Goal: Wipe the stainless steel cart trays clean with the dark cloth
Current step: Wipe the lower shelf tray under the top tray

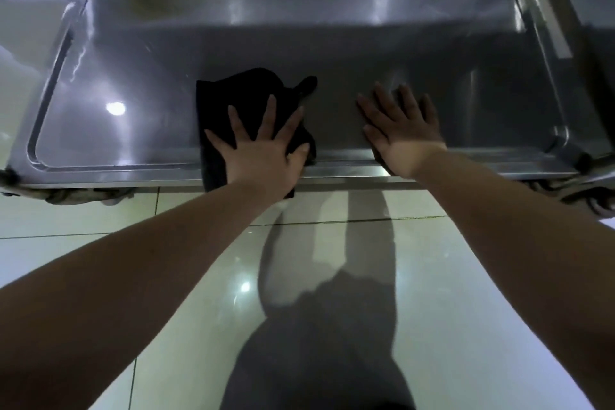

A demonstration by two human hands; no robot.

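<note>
My left hand [263, 150] presses flat, fingers spread, on the dark cloth [219, 93]. The cloth lies at the front edge of the stainless steel cart tray [133, 76], left of its middle, with one end draped over the rim. My right hand [399, 133] rests palm down on bare steel near the cloth at the same edge, fingers straight, holding nothing.

Glossy steel tray [139, 130], matt cloth [226, 93]

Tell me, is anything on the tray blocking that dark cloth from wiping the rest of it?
Only the right hand, flat on the tray just right of the dark cloth under the left hand. Leftward, nothing visible stands on the tray.
</note>
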